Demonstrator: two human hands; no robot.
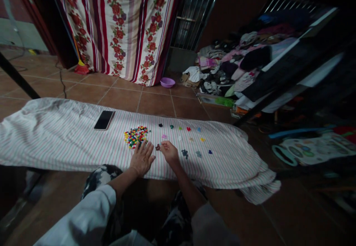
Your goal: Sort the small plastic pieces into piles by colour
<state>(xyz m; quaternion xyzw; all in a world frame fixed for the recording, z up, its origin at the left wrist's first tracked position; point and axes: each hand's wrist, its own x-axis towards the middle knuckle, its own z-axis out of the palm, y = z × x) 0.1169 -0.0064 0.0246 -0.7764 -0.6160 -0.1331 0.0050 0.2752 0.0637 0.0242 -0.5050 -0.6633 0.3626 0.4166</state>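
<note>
A heap of small multicoloured beads (pixel 136 135) lies on the striped cloth (pixel 83 142). My left hand (pixel 142 158) rests flat with its fingers spread, the fingertips at the heap's lower edge. Just right of it, my right hand (pixel 170 152) has its thumb and fingers pinched together beside a little brown pile (pixel 158 147); whatever is between them is too small to make out. Small one-colour piles sit around that hand: pink (pixel 164 136), black (pixel 160 125), red (pixel 188 129), yellow (pixel 203 139), dark grey (pixel 184 153), grey (pixel 198 153) and dark blue (pixel 210 152).
A phone (pixel 104 120) lies on the cloth at left. Behind are a flowered curtain (pixel 116 30), a purple basin (pixel 167 82) and a red broom (pixel 81 68). Heaped clothes (pixel 236 60) fill the back right. Dark poles slant past both sides.
</note>
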